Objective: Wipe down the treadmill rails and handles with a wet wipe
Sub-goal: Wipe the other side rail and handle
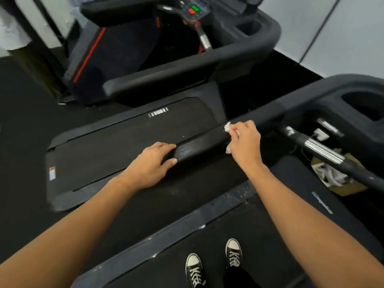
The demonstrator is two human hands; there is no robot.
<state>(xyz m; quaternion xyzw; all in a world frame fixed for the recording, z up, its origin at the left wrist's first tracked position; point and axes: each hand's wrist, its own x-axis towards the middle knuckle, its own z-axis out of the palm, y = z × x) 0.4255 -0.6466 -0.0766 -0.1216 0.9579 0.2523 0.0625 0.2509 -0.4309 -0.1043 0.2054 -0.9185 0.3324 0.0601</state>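
I stand on a treadmill and look down at its left handrail [199, 145], a thick black bar that looks damp and shiny. My left hand [152, 163] grips the rail's near end, fingers over the top and thumb underneath. My right hand [245, 140] is wrapped around the rail further along, holding a crumpled white wet wipe [228, 126] against it; bits of the wipe stick out above and below my fingers. A black and chrome pulse handle [322, 150] runs off to the right of that hand.
A second treadmill stands to the left with its own black rail [166, 79], belt [124, 142] and a console with green and red buttons [194, 9]. A cup holder recess [365, 107] sits at right. A box of crumpled scraps [334, 175] lies below the handle. My sneakers [214, 265] stand on the belt.
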